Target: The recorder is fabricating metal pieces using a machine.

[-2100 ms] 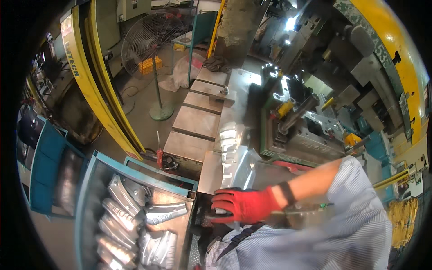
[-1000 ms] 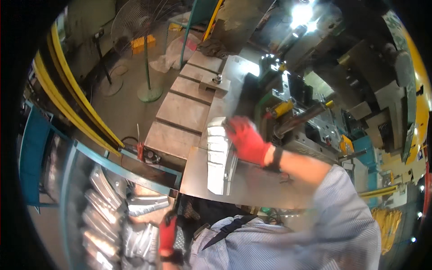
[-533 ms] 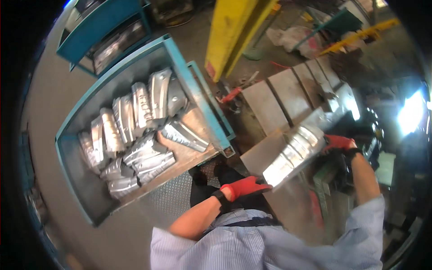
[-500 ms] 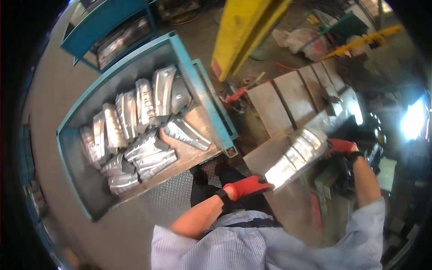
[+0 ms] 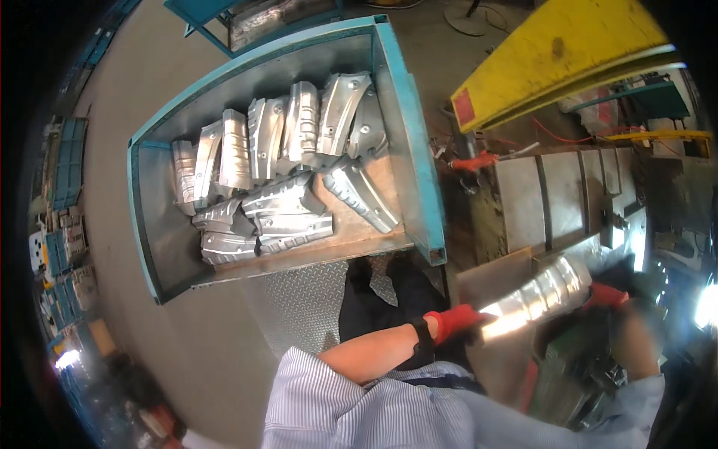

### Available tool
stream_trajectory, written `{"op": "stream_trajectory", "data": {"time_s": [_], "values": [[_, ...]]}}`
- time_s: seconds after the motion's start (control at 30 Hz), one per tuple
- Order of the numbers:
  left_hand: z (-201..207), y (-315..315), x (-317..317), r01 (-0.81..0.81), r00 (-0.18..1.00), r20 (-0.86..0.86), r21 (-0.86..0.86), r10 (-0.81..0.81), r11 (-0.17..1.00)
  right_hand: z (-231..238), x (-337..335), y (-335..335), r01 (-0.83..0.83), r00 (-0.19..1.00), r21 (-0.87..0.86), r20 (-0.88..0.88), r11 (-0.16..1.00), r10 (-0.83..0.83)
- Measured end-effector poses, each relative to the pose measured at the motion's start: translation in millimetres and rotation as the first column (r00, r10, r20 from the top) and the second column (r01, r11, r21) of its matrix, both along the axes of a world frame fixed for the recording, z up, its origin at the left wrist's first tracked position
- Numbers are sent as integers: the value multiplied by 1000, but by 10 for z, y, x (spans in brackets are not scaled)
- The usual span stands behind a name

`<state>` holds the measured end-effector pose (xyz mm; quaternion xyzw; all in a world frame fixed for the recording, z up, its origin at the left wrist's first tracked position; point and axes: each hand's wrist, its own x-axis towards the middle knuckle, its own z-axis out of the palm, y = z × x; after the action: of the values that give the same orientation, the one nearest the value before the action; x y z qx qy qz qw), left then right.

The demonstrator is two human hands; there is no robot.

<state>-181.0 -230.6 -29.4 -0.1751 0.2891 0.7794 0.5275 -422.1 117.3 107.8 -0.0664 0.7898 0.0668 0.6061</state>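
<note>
A shiny, curved sheet-metal part with raised ribs (image 5: 535, 295) is held in front of me, to the right. My left hand (image 5: 458, 322), in a red and black glove, is closed on its near left end. My right hand (image 5: 606, 295), also in a red glove, grips the opposite end; its fingers are partly hidden behind the metal. To the left stands a teal-framed metal bin (image 5: 422, 150). Inside it lie several similar formed metal parts (image 5: 301, 123), upright in a back row and lying flatter in front, with one tilted part (image 5: 360, 196) at the right.
Flat metal plates (image 5: 520, 202) form a work surface at the right, beyond the held part. A yellow beam (image 5: 553, 67) juts in above it. Under my feet is a tread-plate step (image 5: 299, 307). Another teal cart (image 5: 202, 11) stands at the back.
My view has turned left, so the bin and plates appear farther right. Both hands keep hold of the ribbed metal part, which has come slightly leftward and nearer my body relative to the plates.
</note>
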Motion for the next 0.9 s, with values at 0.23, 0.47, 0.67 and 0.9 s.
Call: {"op": "stream_trajectory", "data": {"time_s": [0.23,0.47,0.67,0.9], "values": [[-44,282,228,-90,983,165,79,76,993,37,-29,-148,100,994,-132,61,986,-92],[144,403,234,-165,977,148,61,154,984,528,15,-502,352,934,-200,13,914,-357],[497,1,188,-295,953,84,50,291,954,991,211,-791,295,945,-280,-58,914,-323],[672,-688,483,-546,829,-54,132,556,827,1472,921,-1399,260,937,-375,-123,890,-326]]}}
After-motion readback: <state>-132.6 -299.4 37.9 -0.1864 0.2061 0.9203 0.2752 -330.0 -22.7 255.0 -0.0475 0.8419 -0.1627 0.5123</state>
